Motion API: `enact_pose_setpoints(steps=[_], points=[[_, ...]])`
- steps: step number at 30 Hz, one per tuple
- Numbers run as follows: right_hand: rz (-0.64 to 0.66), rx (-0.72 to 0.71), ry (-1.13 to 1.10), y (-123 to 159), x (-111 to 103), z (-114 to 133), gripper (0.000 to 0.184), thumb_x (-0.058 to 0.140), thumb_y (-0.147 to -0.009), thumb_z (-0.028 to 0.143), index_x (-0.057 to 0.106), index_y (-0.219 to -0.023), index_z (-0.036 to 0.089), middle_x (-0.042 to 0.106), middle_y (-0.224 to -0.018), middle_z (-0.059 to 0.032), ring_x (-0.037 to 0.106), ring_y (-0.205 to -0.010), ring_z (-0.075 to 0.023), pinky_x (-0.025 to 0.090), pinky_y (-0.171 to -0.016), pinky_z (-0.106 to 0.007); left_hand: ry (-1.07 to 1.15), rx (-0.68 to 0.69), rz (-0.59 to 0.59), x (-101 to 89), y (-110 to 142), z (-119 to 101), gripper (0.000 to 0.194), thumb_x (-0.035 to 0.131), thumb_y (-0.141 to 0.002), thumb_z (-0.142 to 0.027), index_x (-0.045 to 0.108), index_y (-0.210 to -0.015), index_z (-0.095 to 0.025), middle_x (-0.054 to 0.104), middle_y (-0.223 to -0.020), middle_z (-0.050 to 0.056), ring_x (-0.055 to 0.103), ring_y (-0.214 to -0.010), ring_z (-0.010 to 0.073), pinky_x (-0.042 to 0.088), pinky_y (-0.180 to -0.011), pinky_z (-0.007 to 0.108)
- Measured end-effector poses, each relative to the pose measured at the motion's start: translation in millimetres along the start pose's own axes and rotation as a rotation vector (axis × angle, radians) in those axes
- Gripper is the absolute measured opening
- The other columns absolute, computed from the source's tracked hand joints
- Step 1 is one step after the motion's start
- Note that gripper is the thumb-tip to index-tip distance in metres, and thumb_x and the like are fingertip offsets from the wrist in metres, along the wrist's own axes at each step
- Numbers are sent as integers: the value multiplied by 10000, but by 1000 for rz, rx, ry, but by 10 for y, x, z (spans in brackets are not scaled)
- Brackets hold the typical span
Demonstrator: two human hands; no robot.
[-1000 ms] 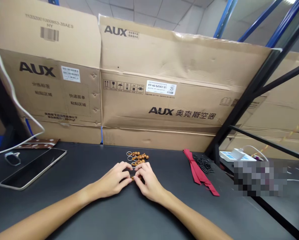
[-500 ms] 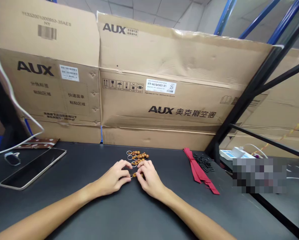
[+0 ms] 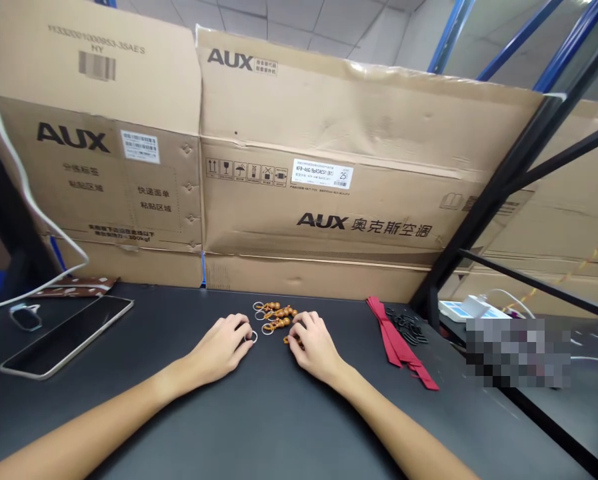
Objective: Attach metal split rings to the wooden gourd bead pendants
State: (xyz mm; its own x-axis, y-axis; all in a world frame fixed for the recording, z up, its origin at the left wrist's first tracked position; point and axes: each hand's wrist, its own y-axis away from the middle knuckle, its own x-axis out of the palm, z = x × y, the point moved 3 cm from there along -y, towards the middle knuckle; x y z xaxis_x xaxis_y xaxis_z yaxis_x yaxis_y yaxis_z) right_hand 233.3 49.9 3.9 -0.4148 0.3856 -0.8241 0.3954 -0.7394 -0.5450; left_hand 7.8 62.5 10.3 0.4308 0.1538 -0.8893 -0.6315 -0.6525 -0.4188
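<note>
My left hand (image 3: 223, 348) is closed in a pinch on a silver key ring (image 3: 255, 338), whose edge shows at the fingertips. My right hand (image 3: 317, 348) is closed round an orange-brown beaded charm (image 3: 287, 341); most of it is hidden under the fingers. A gap separates the two hands, and the ring and charm are apart. Just beyond them lie several beaded keychains (image 3: 277, 324) in a loose stack, their beads pointing right and their silver rings on the left. The right fingertips are close to the nearest of these.
On the left are a phone (image 3: 69, 340), a small glass-like item (image 3: 25, 316) and a brown patterned pouch (image 3: 79, 287). Red ribbon strips (image 3: 396, 337) and black loops (image 3: 409, 327) lie at the right. Cardboard panels (image 3: 319, 267) stand along the back, beside a black metal frame (image 3: 479, 200).
My hands have moved apart. The left has drawn leftward with the ring, and the right has moved right with the beaded charm. The nearest stacked keychain is now more fully visible.
</note>
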Motion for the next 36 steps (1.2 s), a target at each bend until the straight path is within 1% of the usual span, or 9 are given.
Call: enact_pose_setpoints(steps=[4, 7, 11, 13, 16, 20, 24, 27, 36], points=[[0, -48, -24, -8, -6, -149, 106, 528, -887, 144, 608, -833, 188, 573, -1057, -112, 490, -975, -255, 455, -829, -404, 5, -29, 2, -12, 5, 125, 143, 470, -969, -296, 576, -966, -200, 595, -1064, 63, 593, -925, 227, 468, -848, 383], [-13, -51, -28, -20, -16, -232, 111, 528, -887, 132, 615, -848, 189, 579, -1064, -109, 498, -987, -251, 455, -846, -402, 13, -45, 8, -4, 4, 149, 188, 483, -968, -312, 593, -1067, -197, 579, -1191, 91, 581, -1056, 257, 465, -927, 420], [-59, -28, -58, -46, -17, -200, 129, 519, -891, 133, 630, -928, 190, 595, -1083, -104, 505, -1016, -251, 455, -865, -406, 5, -6, 69, 12, -18, 76, 390, 495, -975, -377, 526, -1346, -263, 467, -1424, 106, 422, -1316, 311, 369, -1079, 491], [-61, -42, -72, -56, -5, -102, 173, 515, -897, 147, 634, -1013, 198, 594, -1134, -107, 496, -1069, -261, 449, -896, -422, 12, 6, 122, 23, -18, 35, 408, 474, -984, -410, 515, -1379, -318, 429, -1472, 94, 368, -1359, 335, 338, -1095, 540], [-6, -64, -28, -58, 22, 60, 288, 535, -890, 166, 610, -1161, 227, 544, -1283, -110, 430, -1188, -298, 417, -962, -477, 49, 25, 158, 21, 11, -18, 379, 479, -978, -439, 555, -1344, -376, 398, -1505, 67, 345, -1369, 360, 336, -1084, 581], [67, -108, 12, -39, 29, 156, 247, 570, -863, 172, 633, -1098, 215, 474, -1382, -120, 346, -1284, -336, 386, -999, -525, 109, 94, 178, -18, 59, -97, 355, 528, -960, -413, 573, -1311, -401, 367, -1524, 40, 317, -1388, 342, 340, -1088, 566], [86, -116, -28, -14, 2, 150, 85, 567, -889, 201, 624, -952, 204, 476, -1382, -117, 336, -1301, -330, 386, -997, -528, 155, 125, 137, -73, 60, -148, 244, 572, -939, -355, 656, -1166, -324, 448, -1453, 48, 360, -1356, 312, 364, -1083, 520], [91, -114, -96, 6, -2, 196, 26, 576, -896, 209, 602, -899, 205, 504, -1344, -114, 367, -1283, -317, 399, -981, -520, 162, 121, 119, -71, 53, -149, 188, 583, -932, -332, 651, -1095, -266, 482, -1402, 74, 392, -1321, 301, 381, -1067, 497], [48, -97, -314, 32, 59, 417, 59, 558, -898, 153, 570, -885, 209, 549, -1245, -102, 437, -1217, -271, 429, -977, -487, 179, 176, 20, 2, 43, -179, 85, 558, -945, -223, 642, -944, -208, 532, -1294, 88, 451, -1243, 262, 391, -1040, 435]])
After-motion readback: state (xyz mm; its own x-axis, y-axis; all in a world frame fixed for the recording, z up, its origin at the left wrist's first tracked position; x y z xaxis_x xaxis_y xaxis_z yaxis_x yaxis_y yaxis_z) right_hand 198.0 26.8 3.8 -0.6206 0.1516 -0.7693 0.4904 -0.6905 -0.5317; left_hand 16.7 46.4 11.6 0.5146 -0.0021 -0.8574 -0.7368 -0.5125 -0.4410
